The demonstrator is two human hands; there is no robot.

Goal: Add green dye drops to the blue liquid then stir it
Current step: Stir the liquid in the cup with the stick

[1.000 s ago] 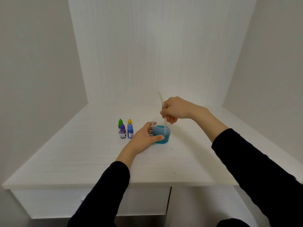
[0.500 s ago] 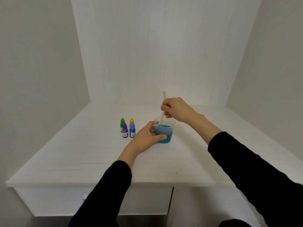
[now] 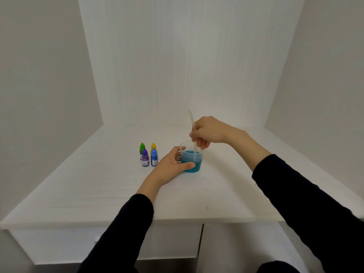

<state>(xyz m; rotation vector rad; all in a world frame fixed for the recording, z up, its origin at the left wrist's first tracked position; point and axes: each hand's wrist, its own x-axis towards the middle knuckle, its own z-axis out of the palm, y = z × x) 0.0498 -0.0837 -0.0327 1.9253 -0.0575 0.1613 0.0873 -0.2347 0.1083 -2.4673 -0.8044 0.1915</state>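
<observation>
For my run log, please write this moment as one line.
phase: stirring | left hand: holds cup | right hand: holds stir stick in liquid | green bottle: standing, capped

The stir stick (image 3: pixel 192 133) has tipped back leftward — right hand (image 3: pixel 208 132) swung it round the cup (image 3: pixel 192 159).

I see open tabletop (image 3: pixel 226 194) right of the cup (image 3: pixel 192 161) and along the whole front edge — a hand passes there freely. Left approach to the cup is taken: left hand (image 3: pixel 169 166) wraps that side, thumb across the front. From above, the right hand (image 3: pixel 208 131) and stir stick (image 3: pixel 192 133) block the rim. Four dye bottles (image 3: pixel 148 156) stand in a tight cluster near the left hand — a narrow gap between them and the knuckles. Walls close in left, right and behind; far-left tabletop is free.
</observation>
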